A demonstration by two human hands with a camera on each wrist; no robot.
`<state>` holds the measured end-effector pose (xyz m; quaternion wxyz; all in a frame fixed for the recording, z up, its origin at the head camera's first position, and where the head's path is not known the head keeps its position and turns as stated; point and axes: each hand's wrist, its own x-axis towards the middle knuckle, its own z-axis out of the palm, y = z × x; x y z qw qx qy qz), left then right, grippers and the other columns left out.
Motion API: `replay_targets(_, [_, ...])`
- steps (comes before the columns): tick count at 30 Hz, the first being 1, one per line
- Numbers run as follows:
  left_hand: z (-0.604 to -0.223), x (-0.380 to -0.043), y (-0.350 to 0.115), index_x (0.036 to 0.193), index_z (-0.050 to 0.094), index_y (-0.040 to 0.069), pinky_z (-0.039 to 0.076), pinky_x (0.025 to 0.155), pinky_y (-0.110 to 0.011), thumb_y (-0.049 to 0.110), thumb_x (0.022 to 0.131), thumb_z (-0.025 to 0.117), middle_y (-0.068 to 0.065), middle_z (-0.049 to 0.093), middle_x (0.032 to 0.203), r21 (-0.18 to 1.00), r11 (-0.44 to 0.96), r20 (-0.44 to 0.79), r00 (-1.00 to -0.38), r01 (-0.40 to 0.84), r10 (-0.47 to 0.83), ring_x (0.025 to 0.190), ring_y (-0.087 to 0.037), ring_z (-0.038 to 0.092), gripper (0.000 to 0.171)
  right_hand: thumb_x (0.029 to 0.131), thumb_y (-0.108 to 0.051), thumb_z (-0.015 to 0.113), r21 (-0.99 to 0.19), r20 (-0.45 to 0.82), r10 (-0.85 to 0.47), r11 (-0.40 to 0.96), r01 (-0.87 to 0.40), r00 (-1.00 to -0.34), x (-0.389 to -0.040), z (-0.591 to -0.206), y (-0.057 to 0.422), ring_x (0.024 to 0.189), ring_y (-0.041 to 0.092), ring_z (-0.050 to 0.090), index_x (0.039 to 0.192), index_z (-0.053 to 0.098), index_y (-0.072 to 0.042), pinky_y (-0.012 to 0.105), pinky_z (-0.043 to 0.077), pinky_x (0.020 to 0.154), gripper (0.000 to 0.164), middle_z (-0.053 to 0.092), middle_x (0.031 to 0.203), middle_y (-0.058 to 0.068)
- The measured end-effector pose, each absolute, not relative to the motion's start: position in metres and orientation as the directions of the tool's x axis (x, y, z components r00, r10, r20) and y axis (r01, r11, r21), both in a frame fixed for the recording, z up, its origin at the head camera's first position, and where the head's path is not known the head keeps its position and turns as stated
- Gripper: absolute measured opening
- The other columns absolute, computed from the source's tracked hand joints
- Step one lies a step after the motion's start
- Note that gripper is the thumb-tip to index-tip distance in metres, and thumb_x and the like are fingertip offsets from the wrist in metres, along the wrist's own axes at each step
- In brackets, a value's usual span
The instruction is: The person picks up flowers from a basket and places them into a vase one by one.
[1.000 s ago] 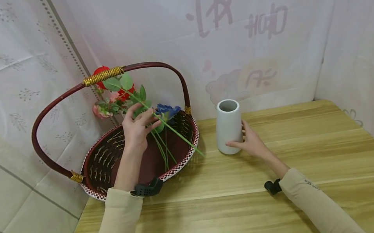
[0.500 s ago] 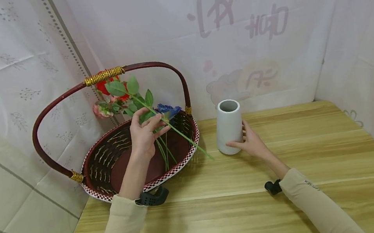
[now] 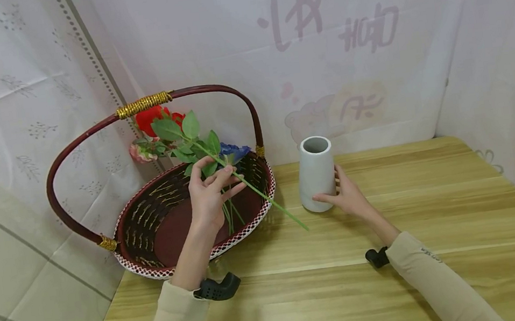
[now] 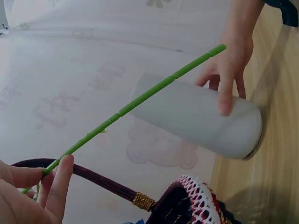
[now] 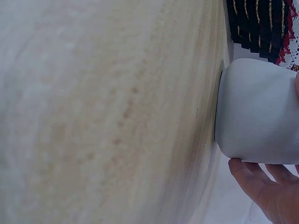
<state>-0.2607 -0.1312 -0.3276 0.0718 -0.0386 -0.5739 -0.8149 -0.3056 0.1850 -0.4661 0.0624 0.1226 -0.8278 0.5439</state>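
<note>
Green stem [image 3: 270, 199]: because it is pinched partway along by thumb and fingers of the left hand [image 3: 208, 195], its bare end is held free, slanted down beyond the basket's [image 3: 247, 230] rim, near the vase [image 3: 317, 180].
White vase: stood upright on the table [image 3: 436, 185], clasped low by the right hand [image 3: 347, 197], presumably for steadiness; no label is seen.
Basket: set left of the vase; a blue flower [image 3: 235, 151] is leant at its back edge.
Backdrop writing [image 3: 369, 29]: too stylised to be read surely.
Sleeve lettering [image 3: 431, 254]: too small to be made out.
</note>
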Motion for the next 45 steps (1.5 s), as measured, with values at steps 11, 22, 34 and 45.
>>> replay_targets(11, [-0.332, -0.242, -0.119, 0.139, 0.043, 0.011, 0.062, 0.080, -0.048, 0.001, 0.099, 0.064, -0.010, 0.073, 0.093, 0.919, -0.350, 0.177, -0.984, 0.179, -0.038, 0.078, -0.020, 0.071, 0.047, 0.086, -0.021, 0.084, -0.893, 0.230, -0.150, 0.361, -0.269, -0.962, -0.304, -0.463, 0.184, 0.134, 0.052, 0.041, 0.160, 0.016, -0.007, 0.065, 0.040, 0.107, 0.101, 0.034, 0.154, 0.028])
replay_targets(22, [-0.338, -0.224, -0.105, 0.134, 0.047, 0.012, 0.063, 0.075, -0.047, -0.003, 0.098, 0.064, -0.013, 0.073, 0.092, 0.910, -0.357, 0.217, -0.976, 0.211, -0.024, 0.077, -0.022, 0.072, 0.042, 0.087, -0.019, 0.083, -0.895, 0.225, -0.155, 0.358, -0.267, -0.962, -0.301, -0.460, 0.185, 0.134, 0.053, 0.041, 0.160, 0.014, -0.006, 0.066, 0.041, 0.106, 0.101, 0.035, 0.153, 0.029])
replay_targets(34, [-0.335, -0.212, -0.090, 0.132, 0.051, 0.007, 0.063, 0.071, -0.046, -0.005, 0.097, 0.064, -0.014, 0.069, 0.094, 0.890, -0.312, 0.353, -0.936, 0.332, 0.010, 0.080, -0.024, 0.072, 0.040, 0.089, -0.008, 0.079, -0.892, 0.206, -0.169, 0.373, -0.256, -0.964, -0.282, -0.431, 0.177, 0.133, 0.056, 0.041, 0.157, 0.014, 0.005, 0.067, 0.040, 0.107, 0.095, 0.033, 0.150, 0.035])
replay_targets(45, [-0.327, -0.219, -0.093, 0.137, 0.055, 0.005, 0.064, 0.069, -0.043, -0.005, 0.096, 0.065, -0.023, 0.069, 0.098, 0.871, -0.220, 0.446, -0.895, 0.439, -0.022, 0.076, -0.022, 0.071, 0.043, 0.086, -0.020, 0.084, -0.892, 0.233, -0.158, 0.358, -0.276, -0.959, -0.307, -0.466, 0.186, 0.134, 0.051, 0.042, 0.159, 0.015, -0.004, 0.066, 0.040, 0.107, 0.102, 0.034, 0.153, 0.029])
